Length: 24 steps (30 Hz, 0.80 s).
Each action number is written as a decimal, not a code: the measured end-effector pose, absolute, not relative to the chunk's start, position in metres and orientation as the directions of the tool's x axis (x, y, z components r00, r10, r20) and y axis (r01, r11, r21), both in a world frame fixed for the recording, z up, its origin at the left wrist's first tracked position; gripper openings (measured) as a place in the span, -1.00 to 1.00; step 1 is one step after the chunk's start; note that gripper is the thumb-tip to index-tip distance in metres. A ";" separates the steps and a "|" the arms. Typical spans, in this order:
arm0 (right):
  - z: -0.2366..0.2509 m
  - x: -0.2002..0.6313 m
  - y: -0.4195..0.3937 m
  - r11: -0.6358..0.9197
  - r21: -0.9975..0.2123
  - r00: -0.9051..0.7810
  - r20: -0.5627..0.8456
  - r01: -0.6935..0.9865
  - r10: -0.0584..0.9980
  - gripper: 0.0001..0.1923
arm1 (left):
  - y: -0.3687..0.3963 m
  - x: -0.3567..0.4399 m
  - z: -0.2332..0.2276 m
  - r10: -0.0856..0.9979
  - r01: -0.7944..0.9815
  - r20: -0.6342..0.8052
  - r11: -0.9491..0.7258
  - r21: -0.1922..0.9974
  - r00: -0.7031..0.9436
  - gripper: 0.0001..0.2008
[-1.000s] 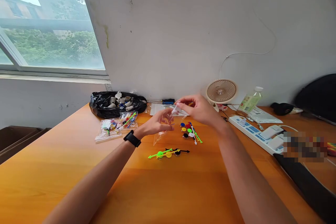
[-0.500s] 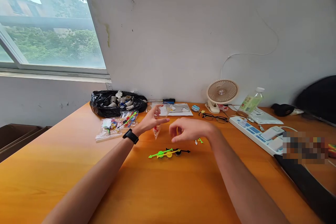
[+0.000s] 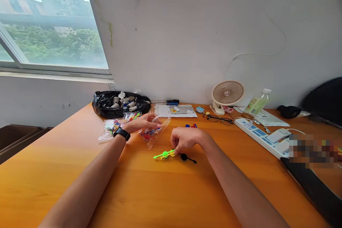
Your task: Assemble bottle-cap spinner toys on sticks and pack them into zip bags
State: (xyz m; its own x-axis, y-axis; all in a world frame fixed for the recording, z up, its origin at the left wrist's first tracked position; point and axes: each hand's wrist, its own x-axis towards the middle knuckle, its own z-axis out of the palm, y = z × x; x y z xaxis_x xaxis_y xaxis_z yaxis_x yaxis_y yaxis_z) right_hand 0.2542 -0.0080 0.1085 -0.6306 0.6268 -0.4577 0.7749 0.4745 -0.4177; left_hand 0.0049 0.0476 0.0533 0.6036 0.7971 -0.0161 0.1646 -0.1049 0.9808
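Note:
My left hand (image 3: 144, 122), with a black watch on the wrist, is closed on a clear plastic bag (image 3: 153, 136) that has red and blue pieces in it. My right hand (image 3: 187, 138) reaches down with thumb and fingers pinched at the yellow arrow spinner (image 3: 171, 154); its far end is hidden by the fingers. Touching or very close on the left lies a green arrow spinner (image 3: 164, 154). A black arrow spinner (image 3: 184, 157) rests flat under the right hand. Red and blue pieces (image 3: 191, 125) show just behind that hand.
Bagged plastic parts (image 3: 107, 130) lie left of my left hand. Behind them sits a black bag (image 3: 100, 105) of grey cylinders. Along the back are a screwdriver (image 3: 172, 102), glasses (image 3: 219, 119) and a fan (image 3: 228, 93). A power strip (image 3: 256, 135) and bottle (image 3: 258, 104) stand right.
My right hand has come down and forward onto the yellow spinner. My left hand has shifted left with the bag, which hangs more in view. The black spinner has turned and sits apart from the others.

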 end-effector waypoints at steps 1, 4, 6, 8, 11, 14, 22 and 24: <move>0.108 0.256 -0.007 0.470 -0.437 -0.638 -0.444 0.767 0.629 -0.82 | 0.048 0.003 0.052 0.811 0.188 -0.024 -0.107 0.976 0.585 -0.47; 0.108 0.262 -0.002 0.462 -0.480 -0.659 -0.428 0.745 0.618 -0.82 | 0.050 -0.001 0.049 0.881 0.297 -0.010 -0.148 0.943 0.472 -0.45; 0.112 0.267 0.000 0.469 -0.503 -0.677 -0.400 0.726 0.618 -0.82 | 0.051 -0.001 0.048 0.896 0.313 0.014 -0.169 0.935 0.443 -0.44; 0.122 0.275 0.000 0.471 -0.540 -0.691 -0.334 0.698 0.641 -0.82 | 0.051 0.001 0.049 0.882 0.234 0.041 -0.169 0.958 0.470 -0.36; 0.145 0.289 -0.006 0.435 -0.621 -0.660 -0.183 0.652 0.728 -0.77 | 0.051 0.011 0.051 0.868 0.054 0.126 -0.173 0.984 0.479 -0.16; 0.168 0.305 -0.015 0.382 -0.709 -0.579 -0.045 0.593 0.814 -0.67 | 0.053 0.024 0.052 0.879 -0.016 0.214 -0.229 0.973 0.426 -0.11; 0.185 0.319 -0.021 0.480 -0.746 -0.273 0.396 0.461 0.877 -0.57 | 0.046 0.061 0.049 0.878 -0.019 0.306 -0.322 0.947 0.367 -0.22; 0.185 0.312 -0.023 0.545 -0.701 -0.242 0.491 0.461 0.837 -0.65 | 0.042 0.069 0.047 0.870 -0.026 0.342 -0.357 0.934 0.355 -0.24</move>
State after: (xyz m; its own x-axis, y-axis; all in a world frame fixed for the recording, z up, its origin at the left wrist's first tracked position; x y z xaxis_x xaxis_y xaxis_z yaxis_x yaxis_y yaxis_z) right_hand 0.3116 -0.0228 0.1852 -0.2419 0.8368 0.4911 0.4605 0.5446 -0.7010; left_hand 0.0692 0.0424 0.0474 0.3552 0.8698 0.3425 -0.0262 -0.3570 0.9338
